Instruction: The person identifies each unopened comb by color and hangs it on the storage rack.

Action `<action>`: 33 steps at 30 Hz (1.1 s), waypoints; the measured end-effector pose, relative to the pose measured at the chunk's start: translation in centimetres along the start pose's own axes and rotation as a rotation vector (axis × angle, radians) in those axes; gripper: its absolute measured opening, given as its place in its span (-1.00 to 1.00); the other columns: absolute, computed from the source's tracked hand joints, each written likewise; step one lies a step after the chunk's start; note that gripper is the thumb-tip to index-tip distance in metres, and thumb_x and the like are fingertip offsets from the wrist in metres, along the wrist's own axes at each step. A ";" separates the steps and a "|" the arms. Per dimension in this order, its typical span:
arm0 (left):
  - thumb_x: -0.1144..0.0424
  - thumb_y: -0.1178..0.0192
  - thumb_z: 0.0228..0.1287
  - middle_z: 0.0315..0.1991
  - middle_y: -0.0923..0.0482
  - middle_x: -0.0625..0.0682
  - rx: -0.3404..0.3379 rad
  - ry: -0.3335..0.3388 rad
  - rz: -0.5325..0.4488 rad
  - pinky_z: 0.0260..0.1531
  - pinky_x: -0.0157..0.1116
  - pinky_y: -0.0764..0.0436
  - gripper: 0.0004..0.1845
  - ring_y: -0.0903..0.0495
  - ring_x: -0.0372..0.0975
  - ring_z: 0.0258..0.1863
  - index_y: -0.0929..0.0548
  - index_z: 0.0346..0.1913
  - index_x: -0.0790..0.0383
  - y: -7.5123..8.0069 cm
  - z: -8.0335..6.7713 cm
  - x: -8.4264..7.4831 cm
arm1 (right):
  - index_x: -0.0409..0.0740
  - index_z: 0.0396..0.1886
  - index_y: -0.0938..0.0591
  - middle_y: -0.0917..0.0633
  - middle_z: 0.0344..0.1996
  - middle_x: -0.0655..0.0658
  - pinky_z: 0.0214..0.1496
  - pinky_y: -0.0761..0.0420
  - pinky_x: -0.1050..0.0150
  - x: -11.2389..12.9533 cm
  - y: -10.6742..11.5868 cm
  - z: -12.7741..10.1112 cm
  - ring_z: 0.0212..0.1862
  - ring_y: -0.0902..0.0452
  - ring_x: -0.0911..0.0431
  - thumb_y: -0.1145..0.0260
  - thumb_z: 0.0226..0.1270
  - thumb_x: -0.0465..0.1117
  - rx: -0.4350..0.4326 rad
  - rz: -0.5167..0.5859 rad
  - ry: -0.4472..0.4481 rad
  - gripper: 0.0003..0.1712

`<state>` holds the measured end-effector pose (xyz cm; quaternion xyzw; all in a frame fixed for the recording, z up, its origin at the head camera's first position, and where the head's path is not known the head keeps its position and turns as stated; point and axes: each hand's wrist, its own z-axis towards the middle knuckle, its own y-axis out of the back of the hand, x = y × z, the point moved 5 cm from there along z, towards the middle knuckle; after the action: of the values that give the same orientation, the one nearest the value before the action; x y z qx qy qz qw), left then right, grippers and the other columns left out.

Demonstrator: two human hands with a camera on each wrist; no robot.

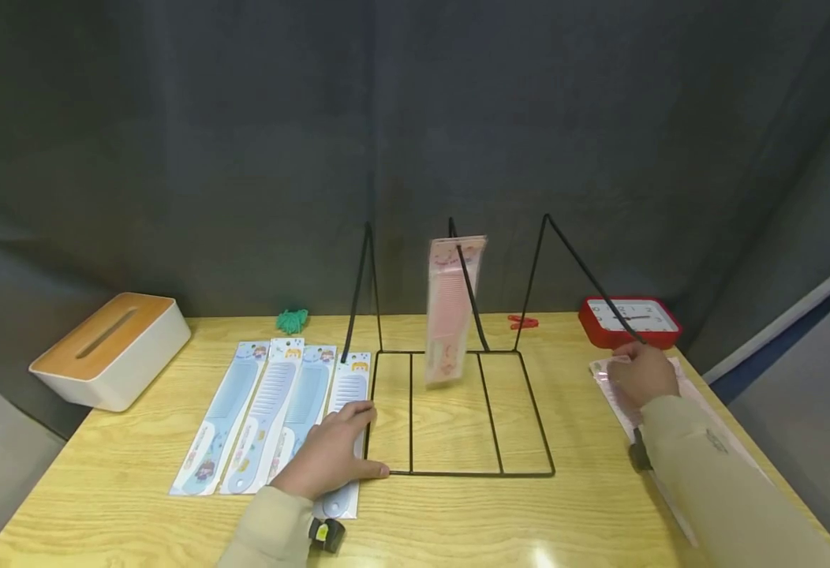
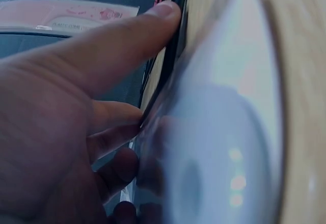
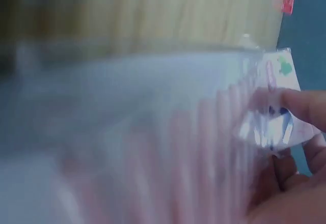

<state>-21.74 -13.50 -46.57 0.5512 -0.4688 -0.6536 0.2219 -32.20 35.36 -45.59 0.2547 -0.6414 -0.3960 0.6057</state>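
The step in hand looks like handling the flat pink comb in clear film packaging (image 3: pixel 204 152), at the tabletop's (image 1: pixel 457 525) right edge. The right grip (image 1: pixel 645 377) pinches its printed card end between thumb and fingers; a firm hold there, clear of the comb's teeth, should keep the slippery film from bending. How many packs lie beneath is unclear.

The left grip (image 1: pixel 335 448) is spread at the front-left corner of the black wire rack (image 1: pixel 450 473); light downward pressure there should stop the frame tipping.

The rack's right prong (image 1: pixel 588 270) ends by the right grip and could snag film; whether they touch cannot be told. A similar pink pack (image 1: pixel 446 315) hangs on the middle prong. Four pale-blue carded combs (image 1: pixel 222 422) lie left of the rack, one partly under the left grip. A red-framed white clock (image 1: pixel 649 318) crowds the far-right corner.
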 end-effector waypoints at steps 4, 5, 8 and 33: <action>-0.21 -0.48 0.05 0.50 -0.22 0.10 0.005 -0.003 -0.009 0.28 0.25 -0.30 0.01 -0.28 0.17 0.40 -0.38 0.45 0.30 0.2 -0.1 -0.1 | -0.31 0.16 -0.51 -0.55 0.14 -0.44 0.11 -0.47 -0.22 2.4 -0.2 -1.2 0.13 -0.44 -0.31 -0.21 0.46 -0.08 0.077 0.158 0.032 -0.54; -0.20 -0.48 0.06 0.50 -0.22 0.11 0.006 -0.002 -0.016 0.27 0.27 -0.29 0.00 -0.28 0.17 0.40 -0.37 0.45 0.31 0.2 -0.2 -0.2 | -0.29 0.22 -0.49 -0.51 0.22 -0.44 0.17 -0.45 -0.22 3.2 -0.3 -1.6 0.21 -0.40 -0.31 -0.23 0.47 -0.04 0.098 0.202 0.036 -0.50; -0.17 -0.49 0.07 0.50 -0.22 0.12 0.006 0.001 -0.029 0.27 0.27 -0.28 -0.01 -0.27 0.17 0.40 -0.37 0.45 0.32 0.4 -0.3 -0.4 | -0.23 0.31 -0.49 -0.46 0.33 -0.37 0.23 -0.48 -0.07 6.1 -0.3 -2.9 0.30 -0.35 -0.23 -0.30 0.43 0.10 0.155 0.317 0.030 -0.36; -0.19 -0.52 0.01 0.48 -0.26 0.16 0.010 0.035 -0.024 0.31 0.21 -0.28 0.12 -0.27 0.18 0.41 -0.21 0.56 0.19 0.3 -0.1 0.0 | -0.32 -0.30 -0.71 -0.74 -0.38 -0.08 -0.33 -0.64 0.32 26.5 4.2 -19.3 -0.35 -0.60 0.10 -0.44 0.21 -0.47 0.021 0.994 0.455 -0.91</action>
<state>-21.71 -13.67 -46.34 0.5692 -0.4617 -0.6440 0.2194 -16.30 12.46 -27.80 0.0061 -0.5413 0.0097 0.8408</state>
